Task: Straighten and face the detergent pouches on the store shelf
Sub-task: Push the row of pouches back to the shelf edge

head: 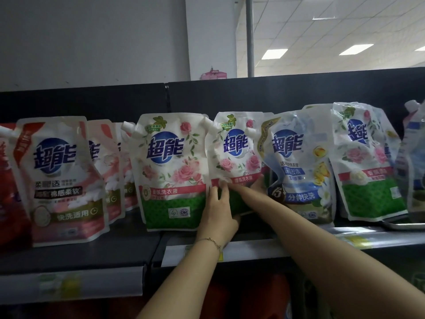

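Head view: the centre rose pouch (232, 157) stands upright on the dark shelf (92, 252), front face towards the camera, spout at its upper left corner. All positions below are given relative to this pouch.

Left hand (220, 212): grasps the pouch at its lower left corner. The fingers lie up the front face and the thumb is tucked under the bottom edge. A thin bracelet (212, 241) sits on the wrist below.

Right hand (257, 186): holds the pouch at its lower right edge. One digit is stretched leftwards across the red label band. The remaining fingers pass into the gap on the right side and appear to wrap behind the pouch, though that area is dim.

Immediately left, touching it: a larger rose pouch (172, 176), upright and facing forwards. Further left: a pink pouch (62, 180), set nearer the shelf front, with more pink pouches behind it.

Immediately right: a blue pouch (296, 169), creased and leaning. Beyond that: another rose pouch (365, 166), turned slightly to the left.

Below, along the shelf front: a price strip (368, 240).
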A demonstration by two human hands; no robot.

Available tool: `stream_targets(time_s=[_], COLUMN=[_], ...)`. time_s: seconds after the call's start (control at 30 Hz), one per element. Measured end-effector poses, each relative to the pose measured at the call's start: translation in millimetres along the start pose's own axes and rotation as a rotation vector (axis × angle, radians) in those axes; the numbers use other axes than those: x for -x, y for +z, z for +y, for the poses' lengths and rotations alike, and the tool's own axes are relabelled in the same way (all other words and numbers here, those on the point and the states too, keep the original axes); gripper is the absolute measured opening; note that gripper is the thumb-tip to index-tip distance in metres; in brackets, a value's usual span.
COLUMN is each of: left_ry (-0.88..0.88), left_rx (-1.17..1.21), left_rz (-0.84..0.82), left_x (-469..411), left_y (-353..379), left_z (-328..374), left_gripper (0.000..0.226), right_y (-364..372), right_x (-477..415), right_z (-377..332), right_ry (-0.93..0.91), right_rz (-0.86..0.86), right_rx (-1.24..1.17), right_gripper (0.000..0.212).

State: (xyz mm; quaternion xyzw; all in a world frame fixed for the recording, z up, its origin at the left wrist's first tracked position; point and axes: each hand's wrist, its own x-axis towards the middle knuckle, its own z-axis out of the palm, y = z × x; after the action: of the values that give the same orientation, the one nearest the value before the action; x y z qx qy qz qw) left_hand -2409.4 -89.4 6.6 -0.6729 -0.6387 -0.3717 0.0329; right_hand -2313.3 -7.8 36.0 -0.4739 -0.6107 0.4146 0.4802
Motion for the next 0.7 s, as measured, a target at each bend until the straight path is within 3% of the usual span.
stream_targets(time_s=[0.13, 0.27, 0.5, 0.7], left_ry=[-0.067, -0.081, -0.088, -0.092], left_rx=[0.083, 0.105, 0.083, 0.081], left_rz=[-0.178, -0.246, -0.276, -0.281], left_x=[-7, -11, -10, -9], left_y=[2, 5, 4, 3], left_z=[-6, -10, -8, -9], left_gripper=[0.105, 0.111, 0.117, 0.119], right_y=[-1, -9, -23, -40], right_x=[1, 8, 6, -5], right_z=[6, 9, 6, -3], right_ry=[-0.061, -0.112, -0.019, 0.13], right_rz=[0.014, 0.026, 0.086, 0.05], right_rx=[-0.005, -0.034, -0.041, -0.172], right_gripper=[0.117, 0.101, 0.045, 0.041])
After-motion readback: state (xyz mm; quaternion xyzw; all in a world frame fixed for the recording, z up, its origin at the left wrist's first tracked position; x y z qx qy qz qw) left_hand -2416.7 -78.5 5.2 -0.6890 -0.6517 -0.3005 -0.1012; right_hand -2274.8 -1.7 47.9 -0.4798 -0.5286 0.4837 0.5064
